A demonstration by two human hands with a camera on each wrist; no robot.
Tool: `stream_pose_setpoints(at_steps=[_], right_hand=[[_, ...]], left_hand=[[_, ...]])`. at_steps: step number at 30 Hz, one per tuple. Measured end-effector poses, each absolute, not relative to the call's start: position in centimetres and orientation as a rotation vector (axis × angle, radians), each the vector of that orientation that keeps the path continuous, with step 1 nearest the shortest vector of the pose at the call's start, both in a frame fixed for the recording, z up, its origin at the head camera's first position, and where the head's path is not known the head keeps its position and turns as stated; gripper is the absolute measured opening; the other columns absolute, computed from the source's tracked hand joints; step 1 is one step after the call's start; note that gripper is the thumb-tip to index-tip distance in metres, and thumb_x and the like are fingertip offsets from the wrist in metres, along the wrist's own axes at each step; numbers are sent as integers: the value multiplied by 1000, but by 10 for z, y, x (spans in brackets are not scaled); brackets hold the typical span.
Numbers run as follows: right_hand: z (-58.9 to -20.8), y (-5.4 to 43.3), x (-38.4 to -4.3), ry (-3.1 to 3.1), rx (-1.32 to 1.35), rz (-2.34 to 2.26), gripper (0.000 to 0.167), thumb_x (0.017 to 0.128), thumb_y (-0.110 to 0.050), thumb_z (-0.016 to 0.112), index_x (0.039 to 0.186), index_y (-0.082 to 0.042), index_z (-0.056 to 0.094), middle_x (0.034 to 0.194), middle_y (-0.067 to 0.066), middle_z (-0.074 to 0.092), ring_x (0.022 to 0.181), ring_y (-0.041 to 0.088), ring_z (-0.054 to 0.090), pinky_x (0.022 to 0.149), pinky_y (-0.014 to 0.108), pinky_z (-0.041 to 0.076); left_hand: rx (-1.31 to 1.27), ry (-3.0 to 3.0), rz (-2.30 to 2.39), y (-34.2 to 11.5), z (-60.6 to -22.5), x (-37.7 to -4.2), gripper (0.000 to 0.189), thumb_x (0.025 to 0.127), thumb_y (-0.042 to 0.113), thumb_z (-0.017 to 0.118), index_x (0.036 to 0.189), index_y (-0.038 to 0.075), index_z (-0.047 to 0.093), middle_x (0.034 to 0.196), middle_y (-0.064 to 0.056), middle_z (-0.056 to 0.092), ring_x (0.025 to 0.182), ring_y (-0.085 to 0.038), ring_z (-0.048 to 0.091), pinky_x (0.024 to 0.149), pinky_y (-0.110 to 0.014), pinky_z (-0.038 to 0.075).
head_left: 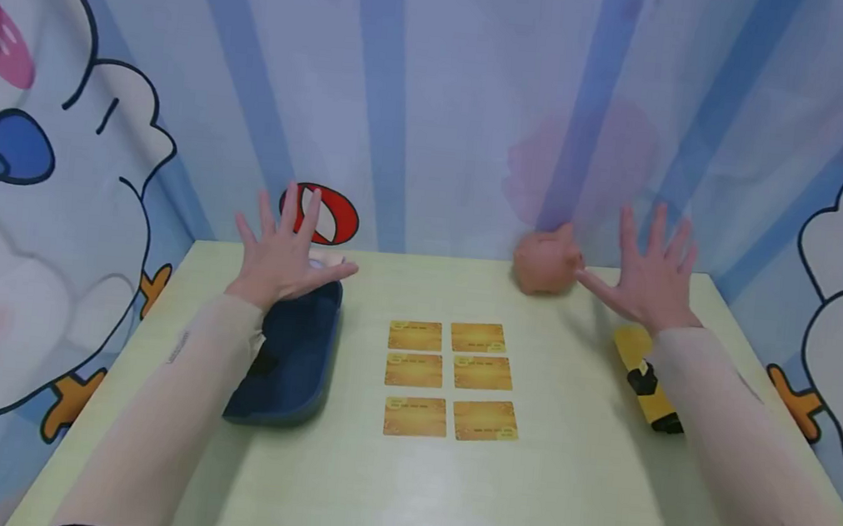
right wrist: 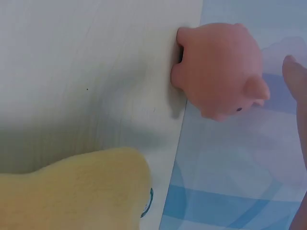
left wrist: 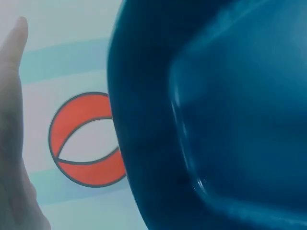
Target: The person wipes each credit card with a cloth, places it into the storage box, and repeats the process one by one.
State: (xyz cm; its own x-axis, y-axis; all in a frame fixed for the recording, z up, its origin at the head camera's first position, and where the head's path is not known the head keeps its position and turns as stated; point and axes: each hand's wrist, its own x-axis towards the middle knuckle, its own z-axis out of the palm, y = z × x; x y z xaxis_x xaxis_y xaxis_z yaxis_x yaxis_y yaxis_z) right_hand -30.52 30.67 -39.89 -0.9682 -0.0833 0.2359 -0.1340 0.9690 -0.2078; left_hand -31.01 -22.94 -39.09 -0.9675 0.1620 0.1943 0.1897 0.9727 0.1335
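My left hand (head_left: 282, 255) is raised with fingers spread, holding nothing, over the far part of a dark blue tub (head_left: 291, 419). The left wrist view shows the tub's rim and wall (left wrist: 139, 124) close up, with the hand at the left edge. My right hand (head_left: 649, 279) is also spread and holds nothing; its thumb overlaps a pink piggy bank (head_left: 544, 263) in the head view. Beneath the right wrist lies a yellow item with black parts (head_left: 634, 348), partly hidden by the sleeve; its yellow surface (right wrist: 91, 187) looks soft in the right wrist view.
Several golden cards (head_left: 412, 371) lie face up in two columns at the middle of the pale table (head_left: 409, 496). A striped blue curtain (head_left: 449, 115) with cartoon figures hangs behind the table and along its sides. A small pale thing shows behind the left hand, mostly hidden.
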Motion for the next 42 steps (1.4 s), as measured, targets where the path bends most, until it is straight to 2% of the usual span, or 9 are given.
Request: stream_pose_setpoints(at_steps=[5,9,16,18,20,23,27,37,42], right_hand=[[-402,312,-286,-2908,195,376,115,92,-77,56,169,-23,-11,171,23,-25,151,60,-25,112,86,-3],[-407,317,-267,-2974,190,393,114,92,-77,56,169,-23,-9,171,27,-21,147,71,-14,110,88,2],[-420,336,-236,-3245,34,456,116,93,-81,48,167,-19,-15,163,40,-25,138,81,-4,105,90,10],[-428,341,-227,-3309,-7,478,116,94,-81,46,166,-14,-17,159,45,-24,133,84,3,101,91,19],[-436,346,-220,-3353,-25,500,117,96,-79,46,165,-9,-18,156,50,-21,126,87,12,95,90,27],[-447,350,-213,-3391,-17,551,118,98,-76,46,163,-2,-20,151,57,-16,116,87,28,86,85,38],[-458,349,-209,-3421,-19,619,120,98,-78,44,162,-3,-23,149,59,-14,111,79,45,84,78,45],[-466,343,-207,-3412,-72,558,128,92,-82,51,163,-2,-18,146,60,-5,112,84,29,81,82,41],[-467,339,-205,-3381,-70,540,128,91,-79,56,164,-1,-14,143,59,6,108,80,32,72,74,45]], left_hand=[[-302,-2939,-287,-226,-390,-294,124,82,93,47,169,25,-8,176,-13,-16,156,-54,-17,112,-84,-11],[-352,-2925,-343,-222,-386,-276,121,84,88,53,170,26,-5,177,-13,-8,157,-55,-5,114,-85,0],[-489,-2867,-496,-205,-374,-235,113,88,77,62,170,26,3,178,-8,-1,160,-47,1,121,-78,9],[-565,-2815,-523,-199,-373,-222,110,90,72,65,171,24,8,177,-11,6,160,-45,9,122,-73,16],[-645,-2750,-549,-191,-372,-209,107,91,66,69,171,22,13,176,-11,14,157,-43,26,120,-65,33],[-780,-2622,-588,-179,-376,-190,98,91,54,76,168,16,28,169,-14,34,145,-37,49,107,-56,51],[-961,-2488,-603,-161,-388,-166,82,91,39,81,158,7,46,150,-15,59,129,-30,63,99,-48,59],[-1105,-2691,-774,-126,-428,-132,40,95,31,79,128,11,72,121,-5,74,109,-20,71,90,-37,61],[-1046,-2782,-651,-119,-450,-131,38,90,24,84,123,10,74,118,-5,73,106,-23,69,90,-38,59]])
